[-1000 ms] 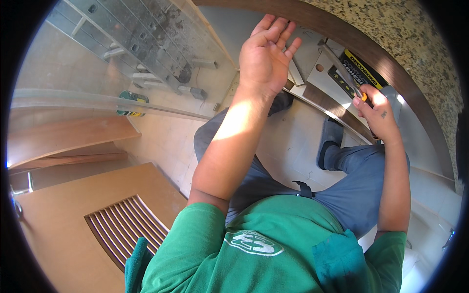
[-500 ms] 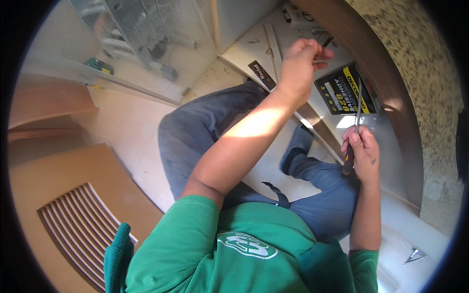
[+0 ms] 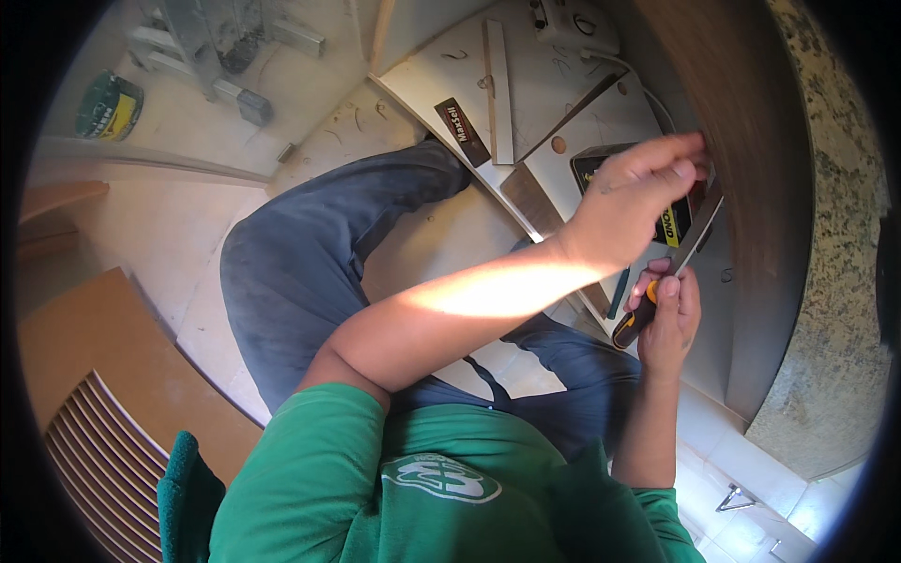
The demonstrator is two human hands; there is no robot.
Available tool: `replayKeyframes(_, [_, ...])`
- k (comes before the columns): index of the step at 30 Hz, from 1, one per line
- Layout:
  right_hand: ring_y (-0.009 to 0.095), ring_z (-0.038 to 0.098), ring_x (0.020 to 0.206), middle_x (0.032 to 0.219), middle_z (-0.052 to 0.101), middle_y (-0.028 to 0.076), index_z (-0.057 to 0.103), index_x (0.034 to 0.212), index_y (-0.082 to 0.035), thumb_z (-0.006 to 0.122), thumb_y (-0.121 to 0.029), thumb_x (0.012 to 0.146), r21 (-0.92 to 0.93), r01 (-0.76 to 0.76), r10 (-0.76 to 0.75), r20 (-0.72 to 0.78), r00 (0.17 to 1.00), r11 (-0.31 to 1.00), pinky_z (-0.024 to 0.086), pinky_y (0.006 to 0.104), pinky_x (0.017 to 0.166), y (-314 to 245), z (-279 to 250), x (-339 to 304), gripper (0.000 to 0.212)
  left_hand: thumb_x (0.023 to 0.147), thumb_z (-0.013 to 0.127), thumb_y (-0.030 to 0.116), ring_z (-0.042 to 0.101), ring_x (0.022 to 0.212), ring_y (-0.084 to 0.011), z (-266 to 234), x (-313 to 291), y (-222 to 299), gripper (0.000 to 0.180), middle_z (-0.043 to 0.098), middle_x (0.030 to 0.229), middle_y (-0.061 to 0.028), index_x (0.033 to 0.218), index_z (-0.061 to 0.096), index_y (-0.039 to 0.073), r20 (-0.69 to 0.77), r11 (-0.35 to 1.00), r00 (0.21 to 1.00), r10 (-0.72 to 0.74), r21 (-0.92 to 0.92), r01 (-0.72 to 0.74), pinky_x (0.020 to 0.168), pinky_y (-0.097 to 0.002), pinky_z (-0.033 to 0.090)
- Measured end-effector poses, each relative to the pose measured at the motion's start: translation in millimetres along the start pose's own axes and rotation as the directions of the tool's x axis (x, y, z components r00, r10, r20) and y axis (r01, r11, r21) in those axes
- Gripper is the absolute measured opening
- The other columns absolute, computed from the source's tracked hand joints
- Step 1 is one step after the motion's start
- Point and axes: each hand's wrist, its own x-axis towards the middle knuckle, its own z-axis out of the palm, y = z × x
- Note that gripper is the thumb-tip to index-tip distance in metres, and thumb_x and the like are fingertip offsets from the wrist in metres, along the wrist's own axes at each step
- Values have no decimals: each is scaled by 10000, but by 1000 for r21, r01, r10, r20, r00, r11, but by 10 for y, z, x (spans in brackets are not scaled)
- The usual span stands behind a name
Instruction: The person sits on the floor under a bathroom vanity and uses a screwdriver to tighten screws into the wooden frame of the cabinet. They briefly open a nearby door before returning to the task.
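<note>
In my right hand [image 3: 674, 314] is a flat metal file [image 3: 696, 236] with a black and orange handle, its blade slanting up and away to the right. My left hand [image 3: 631, 202] reaches across to the curved dark wood panel [image 3: 751, 206], thumb and fingers drawn together close to the file's far end. Whether those fingers pinch the blade tip, the panel edge or something small is hidden. Behind my left hand stands a black and yellow adhesive tin [image 3: 668, 228], partly covered by it.
A white board [image 3: 413, 80] holds a dark printed box [image 3: 462, 131], a pale wood strip [image 3: 497, 94] and a white corded device [image 3: 574, 26]. The speckled stone top [image 3: 826, 375] curves along the right. A slatted wood panel [image 3: 178, 375] lies left; a green tub [image 3: 110, 105] stands upper left.
My left hand has moved right and nearer, to the dark panel by the file. The right hand has shifted slightly left, with the file's flat side showing. The view has moved too.
</note>
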Motion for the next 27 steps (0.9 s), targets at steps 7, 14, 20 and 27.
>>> replayKeyframes(7, [177, 548, 730, 858, 553, 124, 501, 958, 0, 550, -513, 1011, 53, 57, -56, -12, 998, 997, 476, 287, 642, 58, -65, -83, 518, 1027, 493, 156, 588, 1189, -194, 36, -23, 26, 395, 646, 1262, -136, 1355, 539, -60, 7, 997, 1000, -13, -76, 14, 994, -311, 442])
replayKeyframes(14, [161, 545, 683, 829, 574, 117, 522, 896, 1, 548, -463, 1027, -14, 74, -74, 12, 997, 997, 452, 273, 625, -66, -57, -68, 483, 1034, 475, 204, 614, 1160, -209, 1, 1, 24, 376, 668, 1220, -131, 1304, 571, -39, -71, 1000, 997, -15, -17, 13, 985, -336, 456])
replayKeyframes(20, [124, 526, 639, 761, 583, 72, 578, 918, 5, 578, -427, 1022, -138, 15, -24, -59, 998, 990, 427, 247, 601, -139, -11, -5, 445, 1034, 541, 231, 627, 1124, -194, -49, 4, -106, 390, 689, 1170, -123, 1305, 571, -48, -34, 997, 996, -78, -22, 78, 982, -331, 473])
replayKeyframes(27, [119, 529, 656, 759, 585, 62, 580, 912, 2, 577, -410, 1027, -117, 47, -58, -97, 994, 992, 423, 245, 606, -34, -15, 56, 428, 1042, 566, 278, 618, 1065, -142, -16, -83, -151, 447, 690, 1172, -121, 1353, 555, -43, 96, 942, 975, -202, 292, 167, 919, -295, 515])
